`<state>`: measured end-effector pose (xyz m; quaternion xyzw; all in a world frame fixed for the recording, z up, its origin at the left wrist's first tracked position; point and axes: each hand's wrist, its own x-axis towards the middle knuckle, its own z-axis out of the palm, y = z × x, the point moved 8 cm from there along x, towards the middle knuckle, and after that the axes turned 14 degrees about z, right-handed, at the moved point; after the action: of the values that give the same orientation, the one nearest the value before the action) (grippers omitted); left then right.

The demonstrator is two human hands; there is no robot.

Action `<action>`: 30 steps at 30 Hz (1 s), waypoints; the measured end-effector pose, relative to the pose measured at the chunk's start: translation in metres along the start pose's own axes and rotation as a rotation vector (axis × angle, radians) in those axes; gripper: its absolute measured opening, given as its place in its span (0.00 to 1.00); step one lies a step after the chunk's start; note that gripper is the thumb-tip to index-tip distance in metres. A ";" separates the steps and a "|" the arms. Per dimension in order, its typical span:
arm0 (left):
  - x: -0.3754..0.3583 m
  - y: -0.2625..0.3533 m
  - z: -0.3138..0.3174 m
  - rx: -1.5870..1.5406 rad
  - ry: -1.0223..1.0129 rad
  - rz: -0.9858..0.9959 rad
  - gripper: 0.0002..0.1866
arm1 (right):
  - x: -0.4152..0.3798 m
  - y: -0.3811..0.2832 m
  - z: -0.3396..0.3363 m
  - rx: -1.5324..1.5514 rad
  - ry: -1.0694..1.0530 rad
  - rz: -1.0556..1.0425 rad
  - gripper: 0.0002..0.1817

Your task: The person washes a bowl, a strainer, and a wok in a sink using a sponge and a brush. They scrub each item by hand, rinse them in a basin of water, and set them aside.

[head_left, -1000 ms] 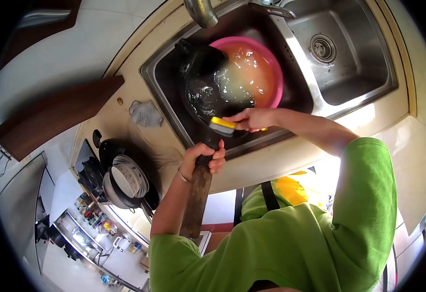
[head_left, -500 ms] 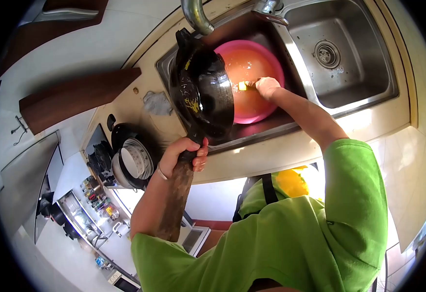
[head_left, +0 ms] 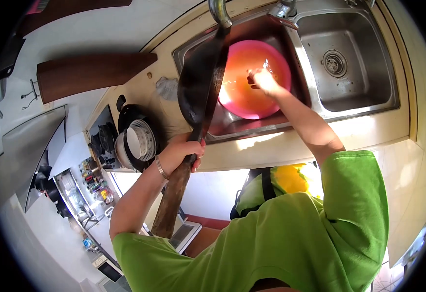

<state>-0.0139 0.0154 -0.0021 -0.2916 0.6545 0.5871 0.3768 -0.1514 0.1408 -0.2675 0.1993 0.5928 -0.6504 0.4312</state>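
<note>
My left hand is wrapped round the long handle of a black wok, near where the wooden part meets the metal. The wok stands tilted over the left side of the sink, almost edge-on, its dark rounded outside turned left. A pink basin holding orange-tinted water sits in the sink beside it. Over this water is my right hand, its fingers curled together. What they hold, if anything, is hidden.
A steel faucet hangs just above the wok's far edge. To the right is a second sink bowl with a drain. A grey cloth and nested pans and bowls lie left on the counter.
The wok has turned from showing its wet inside to nearly edge-on. My right hand has shifted slightly within the basin, and the small yellow piece at its fingertips no longer shows.
</note>
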 end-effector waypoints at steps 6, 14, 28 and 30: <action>-0.011 -0.010 -0.003 0.135 -0.016 0.026 0.14 | -0.023 -0.052 -0.023 0.700 -0.318 0.221 0.37; -0.041 -0.010 -0.001 0.741 -0.042 0.075 0.17 | -0.006 -0.044 -0.026 0.091 -0.477 0.168 0.18; -0.026 -0.056 -0.014 1.225 0.063 0.262 0.21 | -0.042 -0.018 -0.039 0.175 -0.254 0.220 0.15; -0.025 -0.058 -0.014 1.258 0.051 0.240 0.24 | -0.012 -0.007 -0.057 0.354 -0.166 0.149 0.16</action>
<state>0.0457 -0.0077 -0.0127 0.0466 0.9107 0.1216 0.3920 -0.1649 0.1981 -0.2672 0.2609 0.4154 -0.7250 0.4835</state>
